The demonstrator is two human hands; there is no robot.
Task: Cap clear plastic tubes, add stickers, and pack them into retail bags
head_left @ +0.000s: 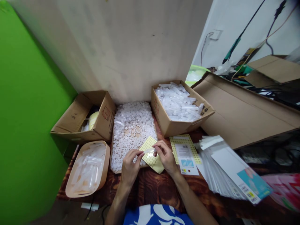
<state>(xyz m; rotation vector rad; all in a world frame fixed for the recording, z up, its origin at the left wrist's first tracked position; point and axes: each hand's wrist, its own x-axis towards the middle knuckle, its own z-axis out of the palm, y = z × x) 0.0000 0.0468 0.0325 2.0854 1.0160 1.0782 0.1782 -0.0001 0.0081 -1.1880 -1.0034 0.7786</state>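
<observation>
Wood-grained table [153, 189] | left fingers [134, 153], right fingers [161, 145] hold | slim translucent strip [149, 150]

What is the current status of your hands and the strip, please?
Left hand and right hand pinching translucent strip between them. Yellow dotted sheet beneath. Nothing visibly in the way.

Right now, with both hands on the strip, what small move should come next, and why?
Perhaps the right hand should let go and reach for the yellow sheet while the left hand holds the strip: both hands pinch it, so one could probably be spared, and the sheet lies just under their fingertips.
</observation>
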